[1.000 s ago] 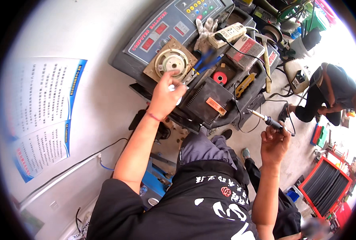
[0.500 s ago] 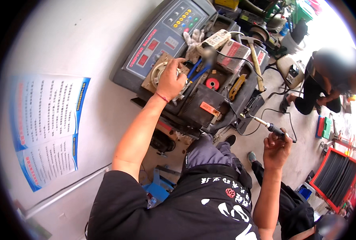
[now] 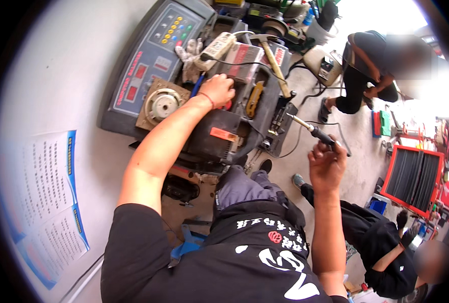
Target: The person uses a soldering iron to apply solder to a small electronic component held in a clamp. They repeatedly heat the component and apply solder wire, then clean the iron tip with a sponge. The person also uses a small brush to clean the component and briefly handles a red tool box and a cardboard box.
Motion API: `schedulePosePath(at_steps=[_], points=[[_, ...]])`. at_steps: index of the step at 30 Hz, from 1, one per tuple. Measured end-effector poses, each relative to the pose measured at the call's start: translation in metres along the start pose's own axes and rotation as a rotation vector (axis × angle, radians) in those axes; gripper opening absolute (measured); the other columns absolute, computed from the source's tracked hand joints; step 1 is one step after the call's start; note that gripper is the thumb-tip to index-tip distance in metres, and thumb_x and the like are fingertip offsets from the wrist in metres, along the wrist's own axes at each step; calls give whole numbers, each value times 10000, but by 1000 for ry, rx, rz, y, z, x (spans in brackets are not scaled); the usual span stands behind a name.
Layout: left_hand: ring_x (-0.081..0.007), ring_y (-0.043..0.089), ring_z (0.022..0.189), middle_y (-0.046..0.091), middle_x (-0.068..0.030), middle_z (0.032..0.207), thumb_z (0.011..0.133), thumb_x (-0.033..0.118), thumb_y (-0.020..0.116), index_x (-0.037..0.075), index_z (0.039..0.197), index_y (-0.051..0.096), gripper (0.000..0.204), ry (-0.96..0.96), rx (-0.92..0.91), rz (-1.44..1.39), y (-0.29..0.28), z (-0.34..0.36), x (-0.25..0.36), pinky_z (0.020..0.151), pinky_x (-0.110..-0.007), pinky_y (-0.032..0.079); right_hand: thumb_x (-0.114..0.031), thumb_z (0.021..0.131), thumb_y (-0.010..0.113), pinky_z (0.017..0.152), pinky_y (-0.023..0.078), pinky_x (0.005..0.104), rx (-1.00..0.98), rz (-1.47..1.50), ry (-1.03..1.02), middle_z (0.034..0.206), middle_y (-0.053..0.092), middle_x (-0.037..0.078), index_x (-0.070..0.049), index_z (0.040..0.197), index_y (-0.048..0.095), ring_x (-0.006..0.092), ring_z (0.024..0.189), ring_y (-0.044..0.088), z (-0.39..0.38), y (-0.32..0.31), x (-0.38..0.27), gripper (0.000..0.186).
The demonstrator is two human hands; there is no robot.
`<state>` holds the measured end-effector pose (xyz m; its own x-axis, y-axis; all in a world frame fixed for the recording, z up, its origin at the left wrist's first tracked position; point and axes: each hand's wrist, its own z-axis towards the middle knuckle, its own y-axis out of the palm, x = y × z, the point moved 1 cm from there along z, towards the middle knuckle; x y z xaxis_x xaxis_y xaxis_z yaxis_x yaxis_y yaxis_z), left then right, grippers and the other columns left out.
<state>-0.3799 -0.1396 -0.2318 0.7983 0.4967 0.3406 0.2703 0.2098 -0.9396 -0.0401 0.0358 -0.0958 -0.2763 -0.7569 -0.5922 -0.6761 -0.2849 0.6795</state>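
My left hand (image 3: 218, 92) is down in the tool tray on top of the grey machine, its fingers curled. A red edge of a small spool (image 3: 228, 105) shows just below it; the hand hides the rest and anything in its grip. A blue plier handle (image 3: 198, 83) lies beside the wrist. Left of my forearm, a round pale metal part (image 3: 163, 104) sits on a wooden board (image 3: 146, 112). My right hand (image 3: 328, 164) is raised over the floor, closed around the dark handle of a soldering iron (image 3: 315, 132) whose tip points up and left.
Around the tray are a power strip (image 3: 218, 51), a stained glove (image 3: 189, 59), a red-and-white box (image 3: 245, 61), a hammer (image 3: 275, 63) and a yellow utility knife (image 3: 255, 99). A black cord trails near the iron. Two people (image 3: 373, 65) are at the right, one lower (image 3: 386, 257).
My left hand has left the round metal part and moved right, onto the red spool's spot. My right hand still holds the soldering iron. The whole view has shifted.
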Motion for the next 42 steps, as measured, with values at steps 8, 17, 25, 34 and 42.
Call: schedulePosePath(at_steps=[8, 17, 25, 34, 42], points=[[-313, 605, 1070, 619, -138, 1116, 903, 243, 686, 38, 1089, 677, 277, 10, 99, -121, -77, -29, 78, 960, -388, 488, -287, 1042, 501, 713, 463, 311, -75, 352, 117, 968, 617, 62, -66, 985, 603, 153, 806, 561, 7, -5, 11, 250], [-88, 597, 976, 660, -24, 1086, 994, 191, 660, 30, 1261, 634, 313, -543, 10, -1699, -73, -110, 250, 845, -238, 505, -416, 1046, 518, 624, 442, 234, -254, 400, 538, 1010, 597, -62, -162, 1348, 547, 58, 757, 521, -13, 22, 60, 396], [-234, 672, 933, 676, -119, 1012, 1060, 228, 526, 7, 1288, 562, 319, -512, 372, -1735, -73, -110, 219, 867, -373, 555, -335, 929, 696, 400, 337, 242, -480, -371, 695, 621, 519, 52, -30, 900, 584, 107, 450, 453, -4, 51, -8, 326], [-210, 645, 830, 656, -108, 958, 1053, 242, 544, 48, 1301, 539, 315, -736, 305, -1836, -59, -139, 226, 772, -371, 554, -390, 824, 734, 950, 522, 455, -131, -1819, 80, 1143, 708, 211, -19, 1101, 703, 375, 1126, 653, 242, 41, 99, 464], [-194, 632, 820, 660, -107, 950, 1036, 226, 580, 42, 1317, 528, 340, -718, 307, -1850, -71, -141, 219, 757, -336, 530, -277, 812, 756, 828, 545, 368, -81, -1422, -77, 1005, 724, 134, -63, 1043, 723, 267, 900, 708, 246, 24, 148, 316]])
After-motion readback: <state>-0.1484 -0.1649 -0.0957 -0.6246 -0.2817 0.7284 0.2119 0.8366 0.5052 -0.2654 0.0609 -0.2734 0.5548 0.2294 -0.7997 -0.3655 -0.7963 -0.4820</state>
